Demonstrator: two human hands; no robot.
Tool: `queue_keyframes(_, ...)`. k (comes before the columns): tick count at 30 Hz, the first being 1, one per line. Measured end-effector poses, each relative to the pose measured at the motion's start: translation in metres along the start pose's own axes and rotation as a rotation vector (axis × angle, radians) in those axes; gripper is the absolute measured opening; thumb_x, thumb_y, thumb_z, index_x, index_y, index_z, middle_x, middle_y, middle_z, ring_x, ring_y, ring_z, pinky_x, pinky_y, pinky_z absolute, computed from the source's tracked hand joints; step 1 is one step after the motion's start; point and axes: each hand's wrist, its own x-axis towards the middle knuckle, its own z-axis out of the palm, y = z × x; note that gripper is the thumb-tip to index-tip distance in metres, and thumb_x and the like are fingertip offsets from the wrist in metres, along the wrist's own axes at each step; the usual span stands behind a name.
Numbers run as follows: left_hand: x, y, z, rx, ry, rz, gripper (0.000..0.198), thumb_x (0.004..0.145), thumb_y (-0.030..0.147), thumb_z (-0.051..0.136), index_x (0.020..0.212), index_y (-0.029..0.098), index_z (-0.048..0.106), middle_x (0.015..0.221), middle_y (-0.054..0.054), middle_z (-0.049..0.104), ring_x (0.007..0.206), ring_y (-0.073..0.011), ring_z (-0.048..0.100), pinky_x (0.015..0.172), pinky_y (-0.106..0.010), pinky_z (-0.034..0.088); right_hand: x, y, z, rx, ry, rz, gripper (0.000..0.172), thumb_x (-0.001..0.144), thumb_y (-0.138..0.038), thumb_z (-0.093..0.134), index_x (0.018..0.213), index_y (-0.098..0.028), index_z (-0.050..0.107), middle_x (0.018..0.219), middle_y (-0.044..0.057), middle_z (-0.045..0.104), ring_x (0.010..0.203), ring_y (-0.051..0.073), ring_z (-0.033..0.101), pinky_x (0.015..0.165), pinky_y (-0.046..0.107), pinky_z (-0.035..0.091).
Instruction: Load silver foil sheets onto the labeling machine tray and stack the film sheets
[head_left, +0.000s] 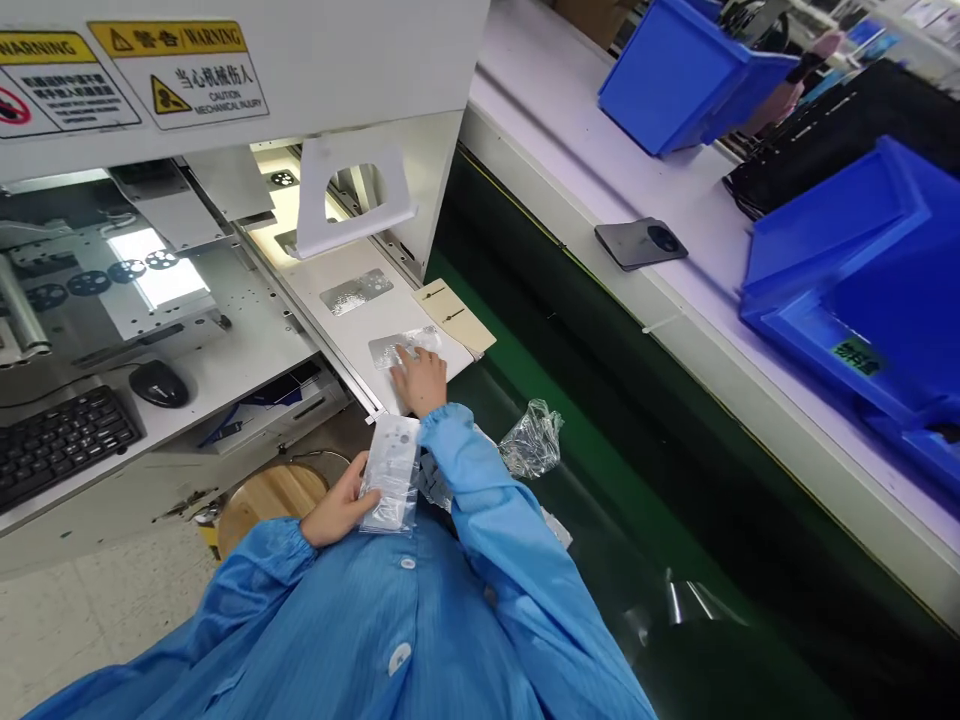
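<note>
Your left hand (339, 506) grips a clear bag of shiny metal parts (388, 472). Your right hand (420, 380), well apart, lies open on a shiny flat packet (403, 347) on the white machine tray (337, 345).

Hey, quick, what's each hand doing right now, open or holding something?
Left hand: closed, holding a clear plastic bag.
Right hand: open, fingers resting on a flat silvery packet.
</note>
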Motion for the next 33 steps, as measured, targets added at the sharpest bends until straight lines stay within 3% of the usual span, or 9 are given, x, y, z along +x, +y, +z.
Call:
queue_keyframes(3, -0.008, 0.003, -0.009, 0.012, 0.095, 0.002, 0.063, 0.078, 0.041, 0.072, 0.127, 0.019, 0.039, 0.116, -0.011, 0.064, 0.102, -0.027, 0.063, 0.083, -0.036, 0.052, 0.017, -0.008, 0.011, -0.077, -0.105, -0.103, 0.04, 0.094, -0.042, 0.052, 0.131, -0.025, 0.055, 0.135, 0.014, 0.047, 0.121, 0.033, 0.039, 0.101, 0.05, 0.03)
queue_keyframes(8, -0.017, 0.004, -0.017, 0.028, 0.184, 0.034, 0.058, 0.077, 0.041, 0.072, 0.122, 0.019, 0.044, 0.116, -0.01, 0.064, 0.105, -0.0268, 0.062, 0.087, -0.036, 0.051, 0.013, 0.005, 0.01, -0.069, -0.203, -0.189, 0.033, 0.096, -0.036, 0.05, 0.126, -0.026, 0.058, 0.138, 0.012, 0.045, 0.13, 0.031, 0.032, 0.107, 0.052, 0.024)
queue_keyframes(13, -0.012, -0.002, -0.017, -0.011, 0.137, 0.028, 0.058, 0.076, 0.038, 0.073, 0.123, 0.02, 0.043, 0.115, -0.01, 0.065, 0.108, -0.0271, 0.061, 0.086, -0.036, 0.052, 0.016, 0.011, 0.008, -0.047, -0.215, -0.211, 0.032, 0.097, -0.038, 0.049, 0.124, -0.025, 0.059, 0.137, 0.012, 0.046, 0.13, 0.031, 0.034, 0.108, 0.054, 0.024)
queue_keyframes(18, -0.004, -0.001, -0.016, 0.005, 0.1, 0.061, 0.055, 0.08, 0.036, 0.07, 0.125, 0.02, 0.043, 0.115, -0.009, 0.065, 0.105, -0.0246, 0.062, 0.085, -0.034, 0.052, 0.015, 0.011, 0.01, -0.049, -0.137, -0.231, 0.036, 0.098, -0.039, 0.047, 0.129, -0.025, 0.057, 0.14, 0.012, 0.045, 0.135, 0.032, 0.031, 0.109, 0.054, 0.026)
queue_keyframes(28, -0.004, 0.003, -0.01, 0.017, 0.064, 0.05, 0.052, 0.081, 0.039, 0.068, 0.122, 0.021, 0.041, 0.109, -0.007, 0.067, 0.095, -0.0235, 0.065, 0.081, -0.034, 0.051, 0.011, 0.014, 0.013, -0.045, -0.214, -0.258, 0.034, 0.097, -0.037, 0.049, 0.128, -0.025, 0.058, 0.141, 0.014, 0.044, 0.136, 0.034, 0.03, 0.109, 0.059, 0.026)
queue_keyframes(33, -0.004, 0.001, -0.011, 0.024, 0.075, 0.066, 0.056, 0.081, 0.043, 0.069, 0.123, 0.021, 0.04, 0.116, -0.009, 0.063, 0.1, -0.0239, 0.063, 0.085, -0.034, 0.05, 0.012, 0.014, 0.005, 0.103, -0.155, -0.258, 0.039, 0.096, -0.037, 0.052, 0.133, -0.024, 0.054, 0.145, 0.014, 0.041, 0.139, 0.032, 0.028, 0.111, 0.056, 0.025)
